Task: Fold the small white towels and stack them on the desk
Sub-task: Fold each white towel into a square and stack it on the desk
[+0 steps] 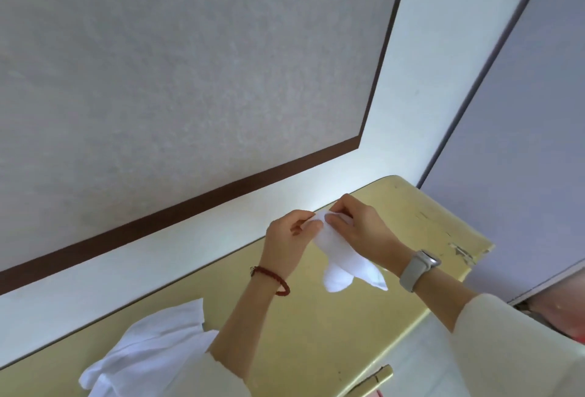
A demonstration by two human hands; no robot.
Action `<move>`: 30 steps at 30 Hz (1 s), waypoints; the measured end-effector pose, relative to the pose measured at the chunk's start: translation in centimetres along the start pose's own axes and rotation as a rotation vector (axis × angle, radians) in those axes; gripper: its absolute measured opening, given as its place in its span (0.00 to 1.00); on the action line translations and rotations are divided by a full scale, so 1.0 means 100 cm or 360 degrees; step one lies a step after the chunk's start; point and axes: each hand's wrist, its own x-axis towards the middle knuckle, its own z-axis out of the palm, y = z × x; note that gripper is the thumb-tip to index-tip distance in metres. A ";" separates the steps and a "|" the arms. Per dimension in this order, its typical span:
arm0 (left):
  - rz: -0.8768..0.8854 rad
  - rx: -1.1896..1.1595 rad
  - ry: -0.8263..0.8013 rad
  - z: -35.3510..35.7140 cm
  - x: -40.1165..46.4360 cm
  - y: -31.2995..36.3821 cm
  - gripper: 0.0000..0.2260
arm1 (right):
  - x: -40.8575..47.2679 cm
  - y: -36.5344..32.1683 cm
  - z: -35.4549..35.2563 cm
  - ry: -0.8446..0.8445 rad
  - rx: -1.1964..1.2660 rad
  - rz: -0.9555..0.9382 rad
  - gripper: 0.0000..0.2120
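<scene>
Finding corners, centre right.
We pinch the towel (340, 257) with left hand (289, 243) and right hand (357, 225), letting it hang to straighten.

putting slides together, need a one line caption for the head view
Both hands, left and right, pinch a small white towel above the yellow desk, unfolded towels lying at the left.

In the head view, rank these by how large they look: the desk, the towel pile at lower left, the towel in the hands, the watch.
1. desk
2. towel pile, though it sits nearer the camera, which enlarges it
3. held towel, partly hidden by the left hand and right hand
4. watch
</scene>
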 end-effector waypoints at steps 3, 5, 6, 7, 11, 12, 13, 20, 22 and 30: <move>0.0065 0.0144 0.0100 0.029 0.012 0.007 0.04 | -0.009 0.020 -0.029 -0.0002 -0.0061 0.0032 0.03; 0.0090 0.0208 0.0106 0.048 0.016 0.011 0.06 | -0.015 0.041 -0.048 -0.0086 -0.0211 0.0024 0.03; 0.0090 0.0240 0.0100 0.058 0.018 0.013 0.06 | -0.017 0.055 -0.057 -0.0129 -0.0281 0.0027 0.04; 0.0085 0.0267 0.0105 0.068 0.020 0.015 0.06 | -0.020 0.069 -0.066 -0.0162 -0.0326 0.0047 0.05; 0.0070 0.0374 0.0344 0.106 0.035 0.015 0.06 | -0.022 0.141 -0.108 -0.0179 -0.0479 0.0193 0.09; 0.0066 0.0433 0.0428 0.116 0.040 0.013 0.05 | -0.019 0.159 -0.120 -0.0161 -0.0494 0.0197 0.09; 0.0046 0.0498 0.0509 0.127 0.044 0.011 0.04 | -0.016 0.175 -0.132 -0.0148 -0.0497 0.0188 0.10; -0.0184 0.0560 0.0937 0.181 0.096 0.007 0.03 | 0.052 0.238 -0.194 -0.0147 -0.0602 -0.0050 0.17; -0.0188 0.0465 0.1050 0.185 0.110 0.016 0.03 | 0.073 0.235 -0.207 -0.0082 -0.0604 -0.0171 0.18; -0.0182 0.0490 0.1110 0.208 0.084 0.018 0.04 | 0.096 0.248 -0.235 0.0051 -0.0583 -0.0557 0.14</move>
